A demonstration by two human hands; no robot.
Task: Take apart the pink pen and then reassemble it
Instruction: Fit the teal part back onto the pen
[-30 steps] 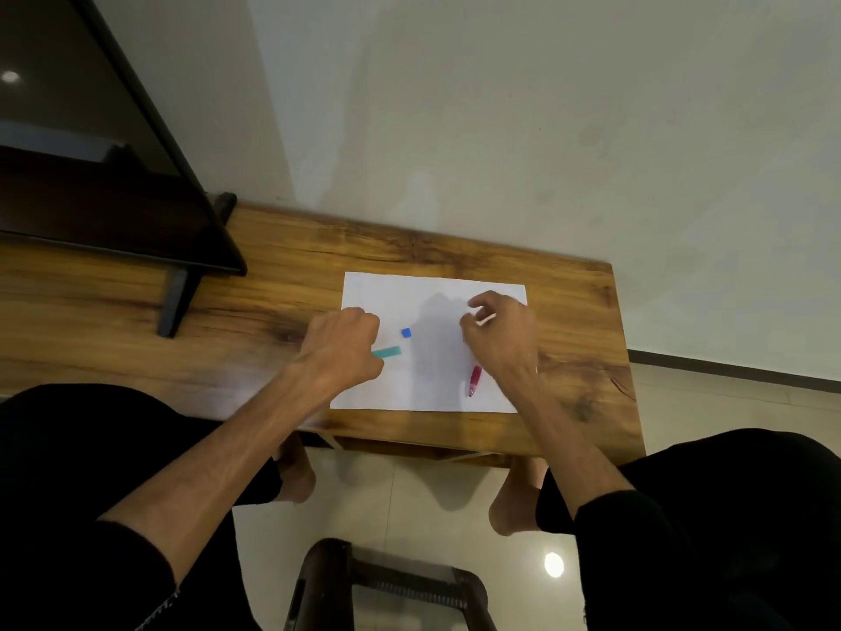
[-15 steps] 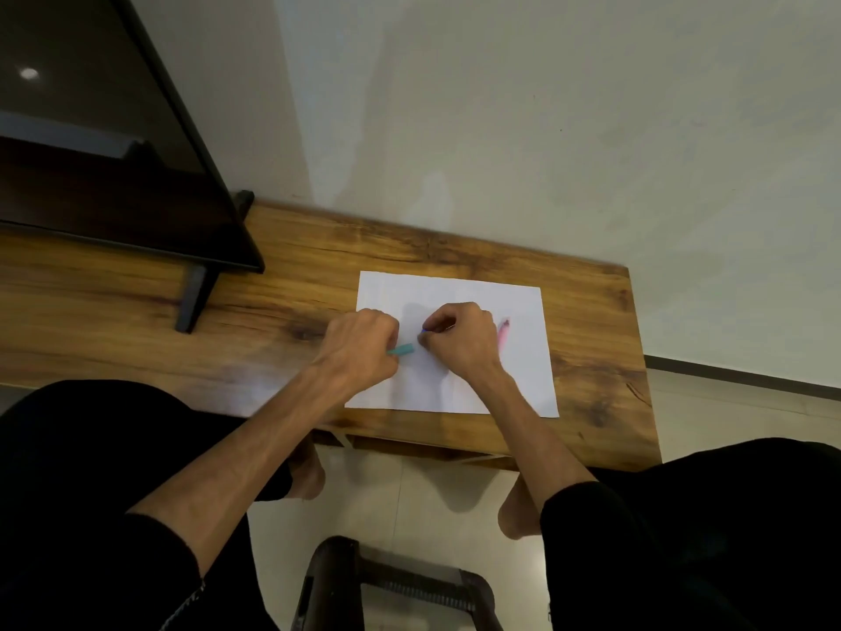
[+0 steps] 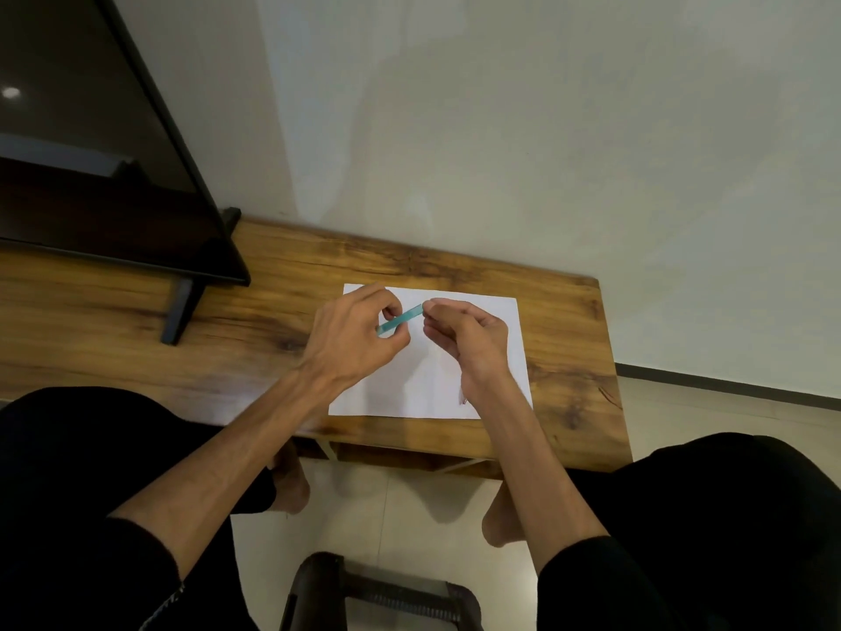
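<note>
Both hands are raised just above a white sheet of paper (image 3: 493, 325) that lies near the right end of a wooden table (image 3: 255, 330), closer to its front edge than to the wall. The left hand (image 3: 352, 337) pinches the lower left end of a teal pen barrel (image 3: 400, 319) between thumb and fingers; that end is mostly buried in the grip. The right hand (image 3: 464, 334) has its thumb and forefinger pressed together at the barrel's upper right end, the other fingers curled in toward the palm. Whether something small is held in that pinch cannot be told, since the fingertips cover the spot. The barrel slants up to the right between the two hands and is a little blurred.

Of the pink pen only a faint reddish sliver (image 3: 463, 399) shows, on the paper near its front edge, just beside the right wrist; the forearm hides the rest, so its shape and how it lies cannot be made out.

At the table's left end stands a dark flat screen (image 3: 104, 175) on a black foot, cut off by the frame's left and top edges. Below the front edge the person's dark-clothed knees and bare feet show, and a dark stool (image 3: 377, 594) is cut off at the bottom.
</note>
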